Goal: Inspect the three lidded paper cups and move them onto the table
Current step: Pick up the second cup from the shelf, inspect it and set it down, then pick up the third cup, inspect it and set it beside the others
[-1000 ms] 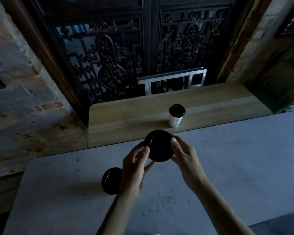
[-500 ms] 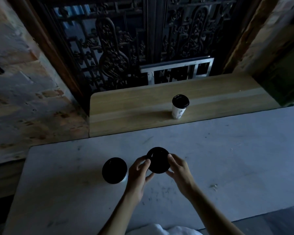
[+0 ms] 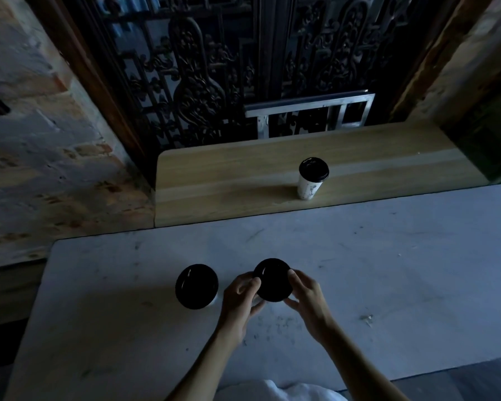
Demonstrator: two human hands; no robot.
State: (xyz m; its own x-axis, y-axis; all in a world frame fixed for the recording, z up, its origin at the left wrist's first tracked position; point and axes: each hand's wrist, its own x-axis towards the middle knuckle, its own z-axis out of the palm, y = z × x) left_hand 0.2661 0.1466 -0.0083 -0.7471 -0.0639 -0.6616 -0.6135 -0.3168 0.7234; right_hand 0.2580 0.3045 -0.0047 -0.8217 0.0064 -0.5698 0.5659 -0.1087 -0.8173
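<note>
Spanning the foreground, a grey surface (image 3: 388, 285) is seen below a wooden ledge (image 3: 214, 180) where one lidded cup (image 3: 312, 178) is left. A second cup (image 3: 196, 286) is parked by the third cup (image 3: 273, 279), gripped with left hand (image 3: 240, 299) and right hand (image 3: 308, 302) fingers closed round it.

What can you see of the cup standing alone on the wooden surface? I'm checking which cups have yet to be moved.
The far cup is a white paper cup with faint dark markings on its side, closed with a black plastic lid. It stands upright on the pale wooden counter, near that counter's front edge, beyond the grey table. Neither hand touches it and nothing stands beside it. It casts a soft shadow to its left. Its contents cannot be seen.
</note>
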